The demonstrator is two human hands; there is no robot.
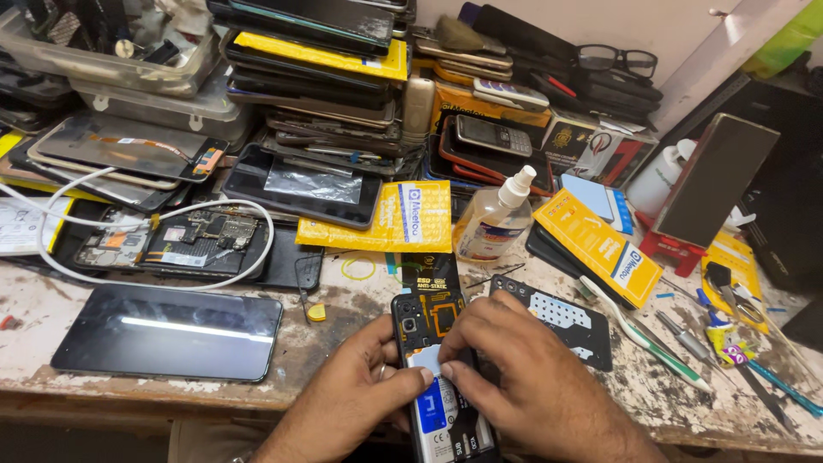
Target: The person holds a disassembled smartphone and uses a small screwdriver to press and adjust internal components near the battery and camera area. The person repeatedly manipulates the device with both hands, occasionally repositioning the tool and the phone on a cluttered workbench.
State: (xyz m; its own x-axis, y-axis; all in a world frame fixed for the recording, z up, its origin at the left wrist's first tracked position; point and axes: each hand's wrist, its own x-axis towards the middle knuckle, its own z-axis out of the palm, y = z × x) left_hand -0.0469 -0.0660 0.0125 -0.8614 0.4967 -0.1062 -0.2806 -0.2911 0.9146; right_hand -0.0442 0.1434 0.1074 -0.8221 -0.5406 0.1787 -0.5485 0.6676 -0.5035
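Head view: left hand (pixel 356 390) and right hand (pixel 523 377), each grip pinched narrow, hold an opened phone (pixel 439 360) with its battery (pixel 435 403) on the worn surface (pixel 343 330).

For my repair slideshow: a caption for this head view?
Both hands, left and right, press on an opened phone at a cluttered workbench.

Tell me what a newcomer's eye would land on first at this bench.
First, the two hands at bottom centre: the left hand and right hand pinch the battery of an opened phone. Behind them rises a stack of phones and screens. At left, a dark screen panel lies flat on the worn bench.
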